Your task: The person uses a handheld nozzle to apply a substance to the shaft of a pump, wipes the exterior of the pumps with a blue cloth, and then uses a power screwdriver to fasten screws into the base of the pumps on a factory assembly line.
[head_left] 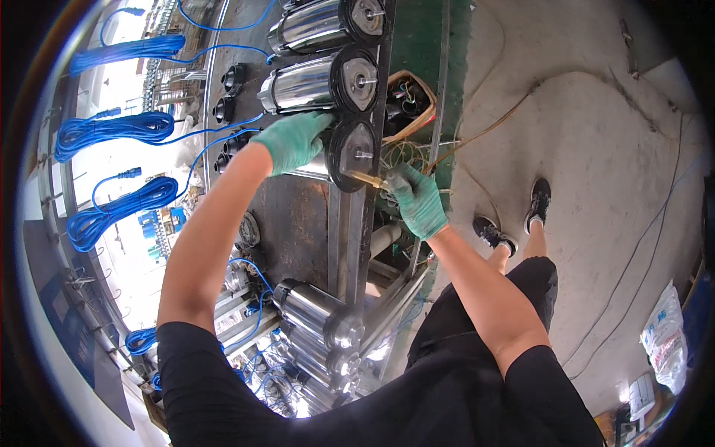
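My left hand (296, 143), in a green glove, grips the near steel motor (307, 168) around its body, just behind the black end ring. This motor lies on its side, its round end face (359, 146) with a thin shaft turned to the right. My right hand (419, 201), gloved in green with grey fingertips, is closed around a brass nozzle (367, 179). The nozzle's tip reaches the lower edge of that end face; whether it touches I cannot tell. The glove hides the nozzle's rear part.
Two similar motors (304, 85) lie beyond on the dark bench (290, 238). Blue cable coils (123, 205) hang at left. Black ring parts (227, 97) sit behind the motors. A box (410, 104) stands below the bench edge. A hose (488, 138) crosses the floor. More motors (316, 313) lie nearer me.
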{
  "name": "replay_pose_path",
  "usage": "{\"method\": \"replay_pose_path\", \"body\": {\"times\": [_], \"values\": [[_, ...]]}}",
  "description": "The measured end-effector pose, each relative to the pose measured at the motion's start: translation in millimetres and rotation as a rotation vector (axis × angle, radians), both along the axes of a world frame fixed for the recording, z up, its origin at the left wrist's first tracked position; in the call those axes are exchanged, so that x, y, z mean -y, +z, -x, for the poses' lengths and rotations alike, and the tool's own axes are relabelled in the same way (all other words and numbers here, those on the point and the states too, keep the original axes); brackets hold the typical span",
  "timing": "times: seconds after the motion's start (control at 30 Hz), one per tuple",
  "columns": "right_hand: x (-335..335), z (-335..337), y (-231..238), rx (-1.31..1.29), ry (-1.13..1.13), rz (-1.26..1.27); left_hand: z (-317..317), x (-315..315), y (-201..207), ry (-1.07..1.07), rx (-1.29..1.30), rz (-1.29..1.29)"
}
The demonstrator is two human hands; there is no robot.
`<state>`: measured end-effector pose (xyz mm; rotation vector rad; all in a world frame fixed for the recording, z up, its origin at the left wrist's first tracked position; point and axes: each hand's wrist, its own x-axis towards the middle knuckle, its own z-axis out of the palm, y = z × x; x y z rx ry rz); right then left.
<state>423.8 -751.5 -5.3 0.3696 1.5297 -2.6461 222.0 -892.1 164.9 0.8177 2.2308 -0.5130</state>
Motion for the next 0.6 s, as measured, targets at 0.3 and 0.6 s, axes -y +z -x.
{"method": "replay_pose_path", "body": {"times": [0.3, 0.6], "values": [[-15, 26, 2, -0.018, -0.041, -0.219, -64, 51, -60, 0.014, -0.601, -0.764], [-12, 36, -1, -0.116, -0.030, -0.355, -61, 48, -65, 0.089, -0.626, -0.767]]}}
